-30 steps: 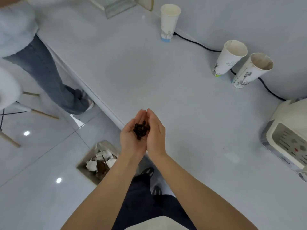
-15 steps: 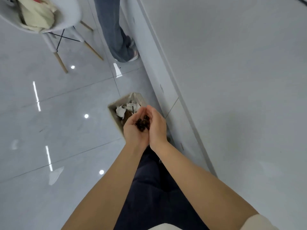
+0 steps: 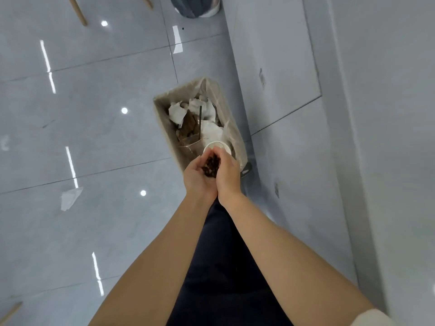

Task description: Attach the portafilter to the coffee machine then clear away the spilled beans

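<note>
My left hand (image 3: 196,178) and my right hand (image 3: 227,174) are cupped side by side, holding a small heap of dark coffee beans (image 3: 211,165) between the palms. The cupped hands hover over the near edge of a rectangular waste bin (image 3: 162,118) standing on the floor. The bin has a clear liner and holds crumpled white paper, brown scraps, a dark straw and a white paper cup (image 3: 217,147) just beyond my fingertips. The coffee machine and the portafilter are out of view.
The white counter front (image 3: 294,90) and its top run down the right side, close to the bin. Glossy grey floor tiles (image 3: 94,137) fill the left. Another person's shoe (image 3: 195,7) and wooden chair legs (image 3: 80,12) show at the top.
My view has swung from the counter top down to the floor. My cupped hands carried the beans off the counter edge and now sit over the bin's near end.
</note>
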Tool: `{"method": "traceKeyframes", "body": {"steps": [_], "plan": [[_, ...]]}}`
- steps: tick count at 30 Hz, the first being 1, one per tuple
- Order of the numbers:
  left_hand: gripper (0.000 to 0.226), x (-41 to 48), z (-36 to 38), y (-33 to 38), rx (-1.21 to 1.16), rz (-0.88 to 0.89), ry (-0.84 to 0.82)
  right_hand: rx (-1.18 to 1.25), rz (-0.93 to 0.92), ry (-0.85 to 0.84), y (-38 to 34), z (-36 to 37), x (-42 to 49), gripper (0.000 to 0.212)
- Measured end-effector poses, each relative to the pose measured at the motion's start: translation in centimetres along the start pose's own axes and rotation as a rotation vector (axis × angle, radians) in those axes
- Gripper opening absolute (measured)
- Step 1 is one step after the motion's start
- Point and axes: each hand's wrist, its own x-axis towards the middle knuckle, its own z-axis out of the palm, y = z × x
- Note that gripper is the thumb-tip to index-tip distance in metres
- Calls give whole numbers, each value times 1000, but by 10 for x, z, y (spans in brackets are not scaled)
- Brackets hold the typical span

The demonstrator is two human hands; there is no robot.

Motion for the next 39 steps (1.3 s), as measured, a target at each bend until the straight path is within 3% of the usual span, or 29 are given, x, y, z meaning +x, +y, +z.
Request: {"method": "traceKeyframes", "body": {"steps": [6,16,19,25,39], "plan": [[24,65,-25,-5,84,-19,127,-15,123,47,31,-2,50,39],[30,134,-47,-12,150,-59,206,-21,248,21,56,-12,106,29],[28,137,-43,-12,182,-69,180,42,296,20,54,-12,113,31],[50,128,-33,-13,245,-62,221,56,324,30,45,-16,108,43],[53,88,-9,-4,330,-22,184,129,336,-7,11,-14,71,48]]}}
